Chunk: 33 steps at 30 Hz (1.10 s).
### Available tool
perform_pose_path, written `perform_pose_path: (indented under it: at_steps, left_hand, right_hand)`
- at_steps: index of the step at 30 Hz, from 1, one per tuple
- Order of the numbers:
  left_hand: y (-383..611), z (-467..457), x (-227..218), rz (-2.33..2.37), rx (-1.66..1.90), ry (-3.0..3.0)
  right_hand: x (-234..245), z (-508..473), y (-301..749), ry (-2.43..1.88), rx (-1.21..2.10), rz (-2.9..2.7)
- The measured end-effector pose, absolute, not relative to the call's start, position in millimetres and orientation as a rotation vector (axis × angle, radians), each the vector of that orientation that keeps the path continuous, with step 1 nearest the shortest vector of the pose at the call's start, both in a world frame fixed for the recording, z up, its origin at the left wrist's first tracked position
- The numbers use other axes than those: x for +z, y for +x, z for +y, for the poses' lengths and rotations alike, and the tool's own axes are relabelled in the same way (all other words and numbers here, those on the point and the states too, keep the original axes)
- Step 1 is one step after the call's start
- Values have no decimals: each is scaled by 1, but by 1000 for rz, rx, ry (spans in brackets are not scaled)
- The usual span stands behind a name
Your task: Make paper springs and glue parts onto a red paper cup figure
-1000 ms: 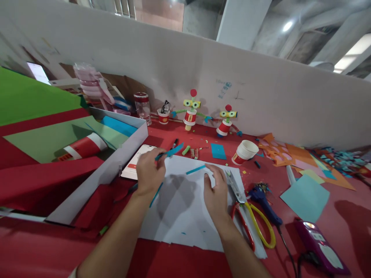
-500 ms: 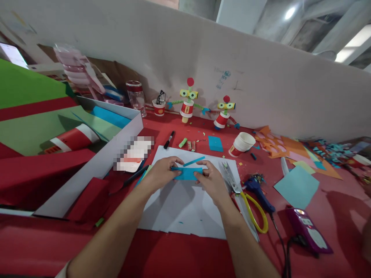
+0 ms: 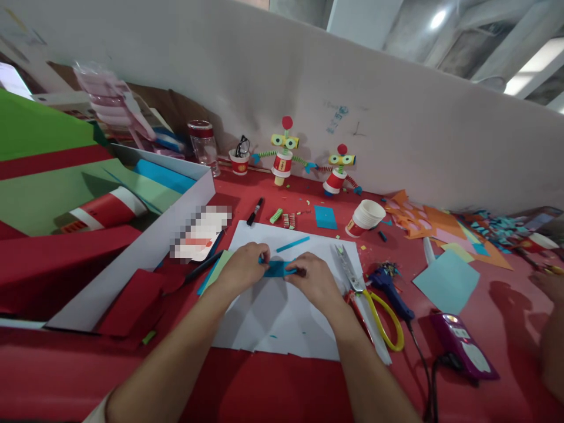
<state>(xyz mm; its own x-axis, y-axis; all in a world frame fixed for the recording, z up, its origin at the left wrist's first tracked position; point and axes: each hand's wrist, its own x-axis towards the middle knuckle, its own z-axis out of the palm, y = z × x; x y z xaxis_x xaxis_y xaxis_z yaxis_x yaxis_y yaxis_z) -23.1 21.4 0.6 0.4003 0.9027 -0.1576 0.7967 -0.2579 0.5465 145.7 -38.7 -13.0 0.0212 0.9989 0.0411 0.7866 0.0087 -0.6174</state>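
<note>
Between my two hands is a small blue piece of paper [image 3: 275,269], gripped at its left end by my left hand [image 3: 247,264] and at its right end by my right hand [image 3: 312,274]. Its ends are partly covered by my fingers. Just beyond it, a narrow blue paper strip [image 3: 293,244] lies on the white sheet [image 3: 277,317]. Scissors [image 3: 370,299] with yellow handles rest open-bladed to the right of my right hand. Green and blue paper [image 3: 217,272] sticks out beside my left wrist.
A white box [image 3: 176,223] of coloured paper stands left. Two paper-cup robots [image 3: 282,164] are at the back. Stacked paper cups [image 3: 365,217], a glue gun [image 3: 390,288] with a cord, and a purple device [image 3: 462,346] sit right. Another person's hand [image 3: 549,285] shows at the right edge.
Both hands have turned, and the blue paper between them now shows a narrower face. The strip stays on the sheet. At the right edge, another person's hand has come into view.
</note>
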Motion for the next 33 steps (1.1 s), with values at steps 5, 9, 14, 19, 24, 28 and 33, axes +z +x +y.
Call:
perform_pose_path:
  at_steps: [5,9,14,19,24,28,33]
  left_hand:
    - [-23,16,-1,1551,248,2214]
    - [-22,12,-4,1431,321,2321]
    - [-24,7,-4,1320,237,2341]
    - [-28,1,-7,1305,315,2366]
    - [-28,2,-9,1349,341,2374]
    - [-29,5,-9,1360,337,2376]
    - [-29,6,-9,1404,305,2361]
  right_hand:
    - [-13,-41,146,-1844,309,-1930]
    - [-11,-39,144,-1863,318,-2020]
    - [-12,-34,141,-1887,419,-1991]
    - [-15,-32,142,-1855,549,-1892]
    - [-19,-33,144,-1808,534,-1844]
    - [-21,-34,144,-1837,543,-1809]
    - [-22,-33,140,-1899,487,-1749]
